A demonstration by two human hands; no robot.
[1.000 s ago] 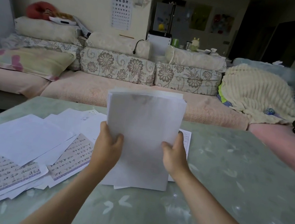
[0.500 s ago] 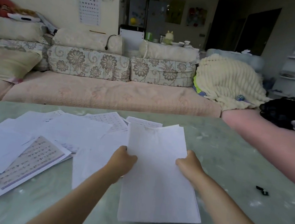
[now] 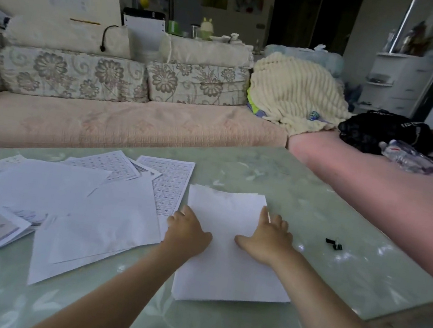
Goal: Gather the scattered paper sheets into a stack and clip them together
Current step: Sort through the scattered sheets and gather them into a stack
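Stack (image 3: 225, 270) lies flat on the tabletop (image 3: 361, 273), right of centre, blank side up. Its long axis runs from the near edge away toward the sofa (image 3: 131, 127). The short ends are near and far, and the near end is skewed a little to the right. The far edge looks slightly ragged, so the sheets are not quite flush there.

Left hand (image 3: 189, 232) sits on the stack's left long edge, back of the hand up, thumb lying on the paper. Its fingers are foreshortened. They may be curled over the edge, but I cannot tell whether they pinch it or only rest on it.

Right hand (image 3: 268, 240) lies palm down along the right long edge, near the far right corner. Its fingers (image 3: 269, 218) are straight and slightly spread, tips pointing away. The thumb is splayed left across the sheet.

Clip (image 3: 334, 243), small and black, lies on bare tabletop to the right of the stack, apart from it and from the right hand.

Loose sheets (image 3: 108, 212) overlap at mixed angles across the left half of the tabletop, some blank and some printed. One printed sheet (image 3: 172, 182) lies just beside the stack's far left corner.

Behind, on the sofa: cream blanket (image 3: 292, 91), black bag (image 3: 376, 128), plastic bottle (image 3: 405, 155) on its side.
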